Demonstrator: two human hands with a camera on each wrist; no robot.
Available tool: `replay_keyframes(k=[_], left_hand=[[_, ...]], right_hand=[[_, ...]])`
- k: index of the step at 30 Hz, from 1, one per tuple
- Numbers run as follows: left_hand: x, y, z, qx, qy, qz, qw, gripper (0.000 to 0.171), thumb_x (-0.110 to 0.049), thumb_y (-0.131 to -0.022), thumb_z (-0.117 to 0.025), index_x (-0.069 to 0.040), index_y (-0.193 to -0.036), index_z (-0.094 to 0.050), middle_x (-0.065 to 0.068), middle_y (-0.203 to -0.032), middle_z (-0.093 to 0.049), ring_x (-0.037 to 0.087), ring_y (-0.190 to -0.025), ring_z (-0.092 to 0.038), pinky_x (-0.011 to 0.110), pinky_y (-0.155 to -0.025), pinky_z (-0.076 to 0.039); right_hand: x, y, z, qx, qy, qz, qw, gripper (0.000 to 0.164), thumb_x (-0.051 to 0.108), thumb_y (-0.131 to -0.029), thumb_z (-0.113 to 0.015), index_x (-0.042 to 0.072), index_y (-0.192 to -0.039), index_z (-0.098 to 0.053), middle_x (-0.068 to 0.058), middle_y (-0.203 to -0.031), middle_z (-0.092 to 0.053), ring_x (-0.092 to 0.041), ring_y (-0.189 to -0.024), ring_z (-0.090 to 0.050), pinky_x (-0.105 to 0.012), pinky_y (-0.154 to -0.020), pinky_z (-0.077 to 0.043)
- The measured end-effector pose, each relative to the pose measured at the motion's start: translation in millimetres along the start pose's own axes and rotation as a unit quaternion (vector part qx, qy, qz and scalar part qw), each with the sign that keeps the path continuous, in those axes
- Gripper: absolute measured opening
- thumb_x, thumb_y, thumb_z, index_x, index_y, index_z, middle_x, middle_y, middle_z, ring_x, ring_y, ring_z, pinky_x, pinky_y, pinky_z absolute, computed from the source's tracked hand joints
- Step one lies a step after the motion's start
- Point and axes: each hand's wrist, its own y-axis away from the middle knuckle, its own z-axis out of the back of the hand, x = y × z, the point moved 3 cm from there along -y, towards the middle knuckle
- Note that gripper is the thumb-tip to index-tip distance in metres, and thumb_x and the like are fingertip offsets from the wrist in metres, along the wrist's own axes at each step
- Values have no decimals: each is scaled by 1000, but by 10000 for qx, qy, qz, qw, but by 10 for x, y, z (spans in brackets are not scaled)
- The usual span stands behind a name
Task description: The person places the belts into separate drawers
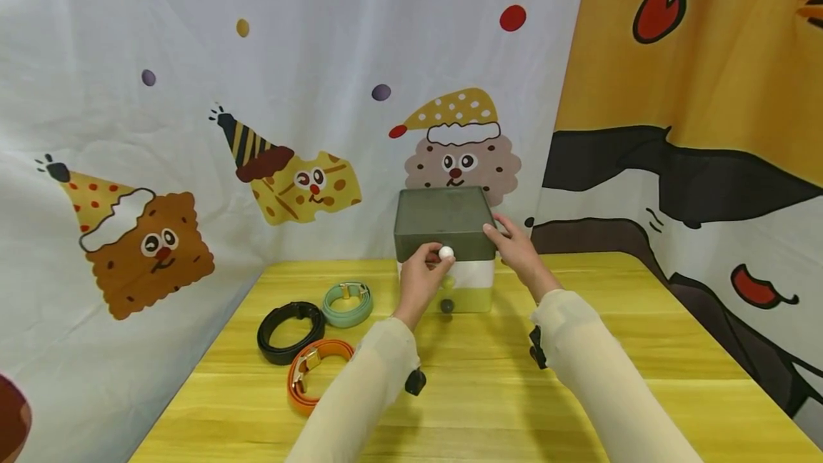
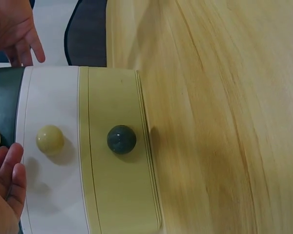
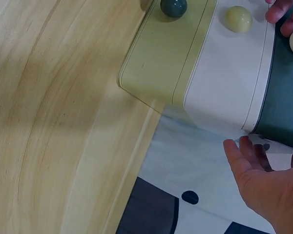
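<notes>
A small three-tier drawer box (image 1: 444,213) stands at the back of the table, with a dark green top tier, a white middle and a yellow-green bottom. My left hand (image 1: 422,277) pinches the white knob (image 1: 446,254) on the top drawer's front. On the right side of the dark green tier rests my right hand (image 1: 519,252), fingers extended along the side wall and thumb near the front corner. Below the white knob sit a yellow knob (image 2: 50,140) on the white drawer and a dark green knob (image 2: 121,139) on the bottom drawer. All drawers look flush.
Left of the box lie three coiled belts on the wooden table (image 1: 489,406): a mint green belt (image 1: 348,316), a black belt (image 1: 276,352) and an orange belt (image 1: 298,395). A cartoon-printed curtain (image 1: 308,34) hangs behind the table.
</notes>
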Motion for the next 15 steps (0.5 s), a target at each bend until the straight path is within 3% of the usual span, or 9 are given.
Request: replay_keyframes(k=[15], left_hand=[[-24,-4,-31,-245,107,-29,9996,28,-23,-88,-78,-10,-110,-67,3,-88,-68,15,-80,-69,29,-68,-56]], right_hand=[[-49,1,-42,108,-409,-131,9990,71,54,-101,-46,30,-160,-15,-20,-159,-25,-42,-139,-36,-64,-103,-37]])
